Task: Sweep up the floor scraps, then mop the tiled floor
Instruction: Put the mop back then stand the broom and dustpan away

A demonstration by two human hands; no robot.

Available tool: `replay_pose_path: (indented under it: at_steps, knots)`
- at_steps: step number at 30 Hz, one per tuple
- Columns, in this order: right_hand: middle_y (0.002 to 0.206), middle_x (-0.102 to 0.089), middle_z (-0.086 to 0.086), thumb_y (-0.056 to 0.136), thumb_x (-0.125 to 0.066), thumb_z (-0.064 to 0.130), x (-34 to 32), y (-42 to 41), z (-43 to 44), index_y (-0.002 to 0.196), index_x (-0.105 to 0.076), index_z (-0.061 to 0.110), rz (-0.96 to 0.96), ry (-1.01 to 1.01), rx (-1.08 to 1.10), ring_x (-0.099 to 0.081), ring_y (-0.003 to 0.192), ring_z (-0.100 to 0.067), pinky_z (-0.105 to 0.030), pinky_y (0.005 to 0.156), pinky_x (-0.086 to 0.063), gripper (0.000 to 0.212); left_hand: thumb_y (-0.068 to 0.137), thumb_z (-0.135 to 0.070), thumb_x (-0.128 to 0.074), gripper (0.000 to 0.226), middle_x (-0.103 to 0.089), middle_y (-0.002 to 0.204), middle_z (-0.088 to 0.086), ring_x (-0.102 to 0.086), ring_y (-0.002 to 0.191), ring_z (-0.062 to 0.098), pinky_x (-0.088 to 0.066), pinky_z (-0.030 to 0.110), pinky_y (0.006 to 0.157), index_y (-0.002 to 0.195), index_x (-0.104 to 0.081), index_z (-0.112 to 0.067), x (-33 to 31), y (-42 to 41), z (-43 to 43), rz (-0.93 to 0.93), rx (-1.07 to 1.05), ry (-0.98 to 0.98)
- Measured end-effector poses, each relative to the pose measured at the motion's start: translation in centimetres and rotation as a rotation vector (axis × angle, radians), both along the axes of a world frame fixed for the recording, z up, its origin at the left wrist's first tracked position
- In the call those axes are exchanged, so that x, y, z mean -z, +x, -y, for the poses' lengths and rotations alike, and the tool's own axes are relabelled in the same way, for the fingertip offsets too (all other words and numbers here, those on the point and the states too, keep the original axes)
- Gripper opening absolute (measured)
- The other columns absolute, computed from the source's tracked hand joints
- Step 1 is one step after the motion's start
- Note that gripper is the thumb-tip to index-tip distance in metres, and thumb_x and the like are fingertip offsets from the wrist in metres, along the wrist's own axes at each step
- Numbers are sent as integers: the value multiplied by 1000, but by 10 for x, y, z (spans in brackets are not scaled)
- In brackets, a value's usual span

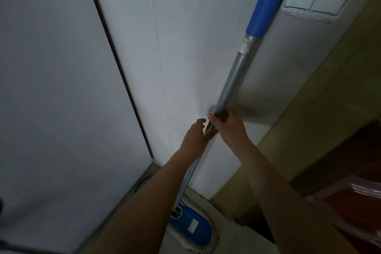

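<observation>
Gripping one mop handle [231, 86], you have two hands curled round it: right hand [232, 125] just above left hand [195, 135], touching. One blue mop head [192, 228] lies on the floor [231, 237], well below both.

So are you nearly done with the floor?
No scraps or broom show here, so sweeping may be finished. Mopping is in hand: the left hand and right hand both hold the mop handle, with the mop head flat on the floor by the wall. How much floor is left, this view cannot tell.
</observation>
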State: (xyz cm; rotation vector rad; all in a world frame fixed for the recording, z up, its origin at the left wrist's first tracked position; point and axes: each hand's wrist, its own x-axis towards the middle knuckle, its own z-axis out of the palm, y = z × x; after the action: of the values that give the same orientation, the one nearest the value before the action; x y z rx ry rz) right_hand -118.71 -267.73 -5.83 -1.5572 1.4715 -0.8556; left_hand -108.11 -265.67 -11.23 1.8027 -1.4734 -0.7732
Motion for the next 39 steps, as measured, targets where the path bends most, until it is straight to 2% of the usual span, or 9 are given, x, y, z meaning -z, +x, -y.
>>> replay_pose_path:
  at_steps: [2,5,8,12,14,17,21,26,39]
  knots:
    - [98,-59,5,85,-67,36,0,2,-4,117,-54,10,-7,8,1,-61,94,-14,-16,70,-43,43,89,-41,-56,58,-52,132,7,-52,117,20,-40,25,90,136,-38,-13,1,4,-5,-7,-17,27]
    - [119,-58,-4,85,-68,35,1,9,-15,126,-49,7,9,12,12,-58,108,-18,-20,81,-43,54,90,-40,-56,58,-52,133,7,-51,117,18,-37,21,88,137,-37,-14,5,16,-18,-4,-52,33]
    - [129,-52,-8,87,-65,33,4,14,-32,130,-47,6,10,-62,90,-54,108,-16,-15,80,-42,53,90,-41,-56,57,-52,133,6,-50,119,16,-36,20,89,137,-37,-15,6,29,-34,-52,-90,9]
    - [128,-53,-8,90,-61,31,7,18,-60,128,-48,6,-25,-158,200,-54,109,-17,-19,82,-41,48,91,-40,-54,53,-51,134,6,-48,119,14,-35,21,90,136,-38,-16,5,47,-58,-112,-145,-31]
    - [120,-58,-6,90,-61,30,7,23,-71,122,-51,7,2,-157,130,-57,107,-16,-23,85,-46,40,91,-40,-54,52,-52,133,5,-49,118,13,-35,20,88,135,-40,-17,4,54,-71,-114,-185,-49]
    - [128,-55,1,90,-62,31,7,33,-85,131,-46,15,74,-75,-50,-53,116,-13,-25,95,-44,47,90,-40,-56,51,-54,132,3,-50,116,11,-36,20,87,133,-41,-18,0,64,-93,-134,-256,-69]
    - [135,-51,4,87,-65,35,7,49,-98,139,-39,20,101,16,-216,-52,111,-8,-22,89,-42,61,89,-36,-58,51,-53,133,3,-50,119,14,-37,20,88,133,-40,-18,-11,79,-127,-182,-373,-97]
    - [134,-51,7,84,-67,38,5,68,-118,139,-39,26,152,105,-349,-51,102,-5,-19,81,-40,63,90,-33,-58,50,-54,132,1,-51,114,11,-39,21,89,134,-40,-19,-28,93,-180,-210,-535,-155]
    - [139,-47,6,87,-64,38,-1,88,-247,143,-34,26,209,185,-793,-47,109,-6,-23,86,-38,65,88,-29,-61,46,-57,123,-1,-52,109,6,-40,20,84,128,-45,-15,-29,72,-362,-212,-932,-281]
